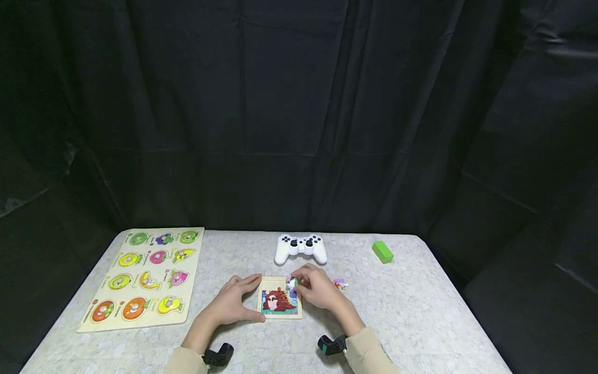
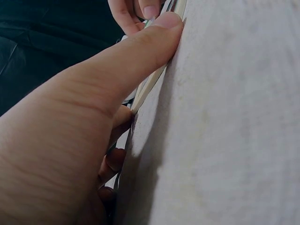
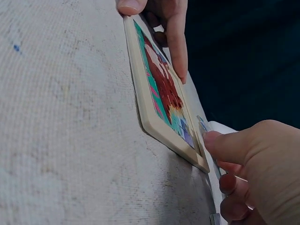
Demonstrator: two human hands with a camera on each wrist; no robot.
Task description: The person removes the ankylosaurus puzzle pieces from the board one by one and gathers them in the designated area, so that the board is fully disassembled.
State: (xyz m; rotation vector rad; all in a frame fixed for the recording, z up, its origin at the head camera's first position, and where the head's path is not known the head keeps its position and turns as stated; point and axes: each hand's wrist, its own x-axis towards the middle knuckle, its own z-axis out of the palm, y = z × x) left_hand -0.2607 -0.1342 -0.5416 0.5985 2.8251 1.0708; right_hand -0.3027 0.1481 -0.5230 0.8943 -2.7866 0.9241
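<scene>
A small wooden jigsaw puzzle tray lies on the table in front of me, its partly filled picture showing a dark red animal. My left hand holds the tray at its left side, thumb at the near corner and forefinger at the far edge. Over the tray's upper right corner, my right hand pinches a puzzle piece between thumb and fingers; most of the piece is hidden by the fingers. Right of that hand lies a loose colourful puzzle piece, possibly more than one.
A large wooden fruit puzzle board lies at the left. Behind the tray rests a white game controller, and a green block sits at the back right. A black curtain hangs beyond the patterned tablecloth.
</scene>
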